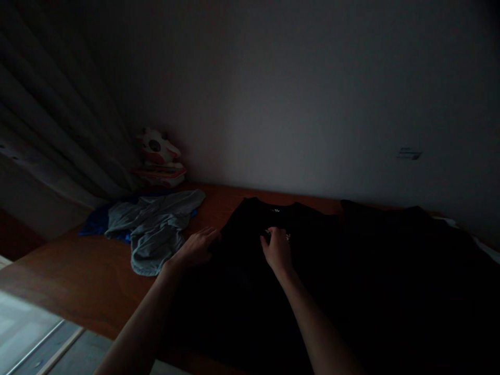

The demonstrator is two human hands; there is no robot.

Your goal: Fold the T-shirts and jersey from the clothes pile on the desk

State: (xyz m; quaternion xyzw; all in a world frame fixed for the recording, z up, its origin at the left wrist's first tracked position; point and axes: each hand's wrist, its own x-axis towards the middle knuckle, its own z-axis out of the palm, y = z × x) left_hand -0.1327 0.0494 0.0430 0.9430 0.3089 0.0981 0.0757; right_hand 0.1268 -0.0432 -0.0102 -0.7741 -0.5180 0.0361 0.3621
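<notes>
Grips partly curling, hold unclear: left hand (200, 245) resting at left edge of black shirt (242, 291), right hand (278, 247) over chest. Shirt lying on table (74, 281), seemingly being smoothed; next probably needing flatter palms.

The bare left forearm (144, 312) points to 1 o'clock, the left grip (197, 246) back-up with fingers towards 2 o'clock. The right forearm (312, 317) points to 11 o'clock, the right grip (279, 251) curled, thumb parted on its 9 o'clock side.

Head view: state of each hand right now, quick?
Left hand: at the edge of the black shirt; too dark to tell whether it grips.
Right hand: over the white print; cannot tell whether it holds cloth.
</notes>
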